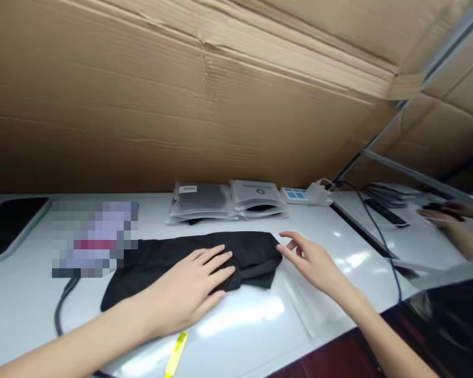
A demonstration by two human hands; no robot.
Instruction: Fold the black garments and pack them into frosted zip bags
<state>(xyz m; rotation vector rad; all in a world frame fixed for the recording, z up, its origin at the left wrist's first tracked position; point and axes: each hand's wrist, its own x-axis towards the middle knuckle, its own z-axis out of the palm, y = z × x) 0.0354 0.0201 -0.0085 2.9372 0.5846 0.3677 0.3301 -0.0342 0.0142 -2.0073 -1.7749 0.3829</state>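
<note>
A folded black cloth item (256, 252) lies lengthwise on the white table. My left hand (201, 283) rests flat on its middle, fingers spread. At the cloth's right corner is my right hand (307, 257), its thumb and fingers apart and the tips at the fabric's edge. Whether they touch it is hard to tell. Beneath my right forearm lies a clear plastic bag (311, 304). A yellow strip (176, 354) sits below my left wrist.
Behind the cloth are two stacks of packed plastic bags (203, 202) (258, 197) and a white power strip (295, 195). A phone (13, 226) and a blurred-out object (98, 236) lie left. Cardboard (181, 105) overhangs the back. Another person's hands (445, 215) show right.
</note>
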